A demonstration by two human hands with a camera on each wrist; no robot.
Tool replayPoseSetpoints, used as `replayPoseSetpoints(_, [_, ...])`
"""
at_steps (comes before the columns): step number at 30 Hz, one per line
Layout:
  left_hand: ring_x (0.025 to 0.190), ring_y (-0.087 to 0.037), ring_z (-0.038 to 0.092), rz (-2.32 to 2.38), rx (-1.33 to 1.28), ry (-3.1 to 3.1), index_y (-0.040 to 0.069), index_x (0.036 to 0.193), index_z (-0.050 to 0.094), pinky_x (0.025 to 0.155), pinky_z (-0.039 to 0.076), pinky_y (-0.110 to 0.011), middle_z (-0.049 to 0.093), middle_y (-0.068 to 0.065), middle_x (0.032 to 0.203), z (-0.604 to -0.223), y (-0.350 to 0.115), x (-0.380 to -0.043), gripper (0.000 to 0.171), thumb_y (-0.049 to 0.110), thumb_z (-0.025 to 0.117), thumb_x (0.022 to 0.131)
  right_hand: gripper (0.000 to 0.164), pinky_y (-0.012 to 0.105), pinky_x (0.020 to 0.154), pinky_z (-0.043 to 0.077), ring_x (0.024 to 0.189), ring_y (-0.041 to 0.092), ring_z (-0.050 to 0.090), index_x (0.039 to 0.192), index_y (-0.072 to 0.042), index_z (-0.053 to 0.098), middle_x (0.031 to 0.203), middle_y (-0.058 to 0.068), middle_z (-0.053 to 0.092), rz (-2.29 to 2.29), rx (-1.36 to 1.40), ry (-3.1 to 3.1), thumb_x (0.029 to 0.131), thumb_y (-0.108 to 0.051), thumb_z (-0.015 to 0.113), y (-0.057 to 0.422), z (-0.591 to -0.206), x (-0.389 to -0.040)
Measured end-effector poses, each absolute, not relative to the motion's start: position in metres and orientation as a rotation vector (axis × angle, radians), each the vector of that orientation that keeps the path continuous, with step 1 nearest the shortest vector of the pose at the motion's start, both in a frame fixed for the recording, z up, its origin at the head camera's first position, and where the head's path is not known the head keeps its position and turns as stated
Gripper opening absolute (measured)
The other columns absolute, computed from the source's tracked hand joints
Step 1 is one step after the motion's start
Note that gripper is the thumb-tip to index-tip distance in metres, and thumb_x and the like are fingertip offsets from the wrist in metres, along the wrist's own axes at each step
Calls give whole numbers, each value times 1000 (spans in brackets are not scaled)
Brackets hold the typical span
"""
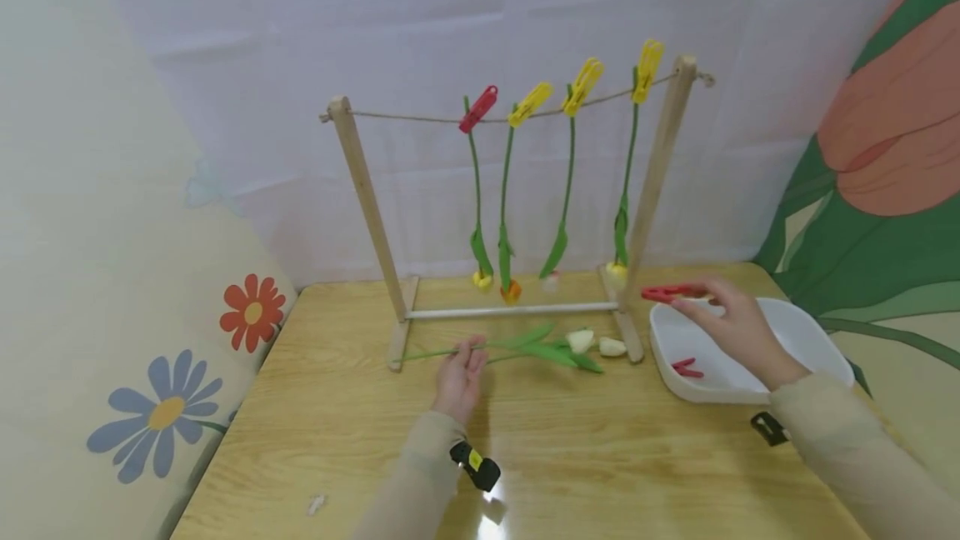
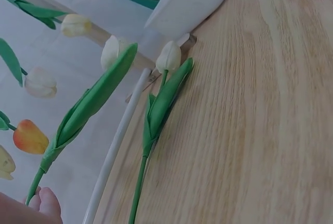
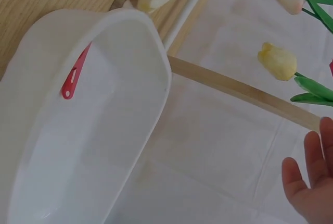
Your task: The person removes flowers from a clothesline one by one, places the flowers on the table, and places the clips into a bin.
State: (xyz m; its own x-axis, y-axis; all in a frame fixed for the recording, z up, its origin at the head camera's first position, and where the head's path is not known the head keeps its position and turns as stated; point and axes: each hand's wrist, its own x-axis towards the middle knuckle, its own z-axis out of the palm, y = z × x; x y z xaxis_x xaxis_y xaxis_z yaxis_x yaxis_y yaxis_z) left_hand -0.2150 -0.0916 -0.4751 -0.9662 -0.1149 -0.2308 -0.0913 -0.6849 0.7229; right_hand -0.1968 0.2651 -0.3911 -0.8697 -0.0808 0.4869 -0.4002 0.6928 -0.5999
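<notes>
My left hand (image 1: 459, 377) pinches the green stem of an artificial white tulip (image 2: 86, 112) just above the table. Another white tulip (image 2: 161, 99) lies on the wood beside it. At the right, my right hand (image 1: 735, 327) holds a red clothespin (image 1: 667, 293) between thumb and fingers, over the white basin (image 1: 678, 386). In the right wrist view the fingers (image 3: 314, 156) show, but the clothespin is almost wholly out of frame. A second red clothespin (image 1: 686, 368) lies inside the basin.
A wooden frame (image 1: 367, 198) carries a string (image 1: 412, 117). Several tulips hang from it heads down, clipped by one red clothespin (image 1: 477, 109) and three yellow clothespins (image 1: 530, 104). A white rod (image 1: 513, 311) joins the frame's feet. A small pale scrap (image 1: 317, 504) lies at the table's front left.
</notes>
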Motion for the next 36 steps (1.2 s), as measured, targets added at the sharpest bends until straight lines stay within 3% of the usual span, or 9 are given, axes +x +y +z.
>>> replayPoseSetpoints(5, [66,2,58,-2844,385,-1218,14,88,40,77,55,-16,69,8,84,-496,-87,-226,22,7,39,108,27,17,75,41,89,-21,40,113,7,65,104,25,67,1007,355,-2538,99,-16,65,277,-396,-200])
replayPoseSetpoints(10, [73,-8,66,-2936,64,-1021,10,86,49,81,59,-25,72,-5,94,-579,-94,-271,19,14,58,102,29,10,71,41,85,-21,40,112,9,64,100,24,67,984,338,-2580,100,-17,63,286,-400,-202])
replayPoseSetpoints(17, [80,-12,67,-2903,104,-1124,8,90,50,110,47,-43,72,-13,107,-585,-86,-275,16,12,48,106,32,7,69,42,83,-20,41,117,11,63,98,23,67,988,337,-2604,100,-16,63,293,-404,-204])
replayPoseSetpoints(23, [98,-16,68,-2961,105,-1048,13,94,48,105,52,-38,70,-14,117,-615,-83,-289,13,13,58,102,33,9,69,44,83,-19,42,119,10,62,102,24,68,995,332,-2656,100,-18,64,298,-407,-208])
replayPoseSetpoints(25, [105,-20,69,-2971,65,-1028,12,94,48,103,53,-38,69,-16,120,-629,-82,-296,13,13,59,102,35,12,68,45,84,-16,45,120,9,62,104,24,68,989,323,-2683,100,-19,64,300,-407,-208])
replayPoseSetpoints(29, [115,-25,66,-2972,72,-1051,10,100,50,105,52,-40,66,-14,128,-662,-79,-314,14,19,60,101,37,18,68,48,91,11,58,121,9,60,105,25,67,980,306,-2751,101,-22,62,302,-407,-208])
replayPoseSetpoints(31, [122,-27,62,-2964,75,-1088,5,107,54,107,50,-39,63,-14,135,-651,-75,-306,19,22,60,101,35,21,67,48,91,18,58,119,8,61,105,24,68,968,306,-2770,101,-23,62,304,-407,-209])
replayPoseSetpoints(33, [131,-32,55,-2937,144,-1163,-1,117,53,112,46,-41,58,-18,140,-612,-68,-285,25,21,54,105,35,23,68,49,92,21,59,118,7,61,105,24,68,951,299,-2790,101,-24,62,306,-408,-209])
replayPoseSetpoints(36, [144,-42,34,-2892,261,-1257,-9,125,46,121,32,-47,62,-18,129,-526,-56,-234,28,13,37,110,36,29,71,50,93,25,60,117,8,61,106,26,67,955,296,-2824,102,-25,61,309,-409,-210])
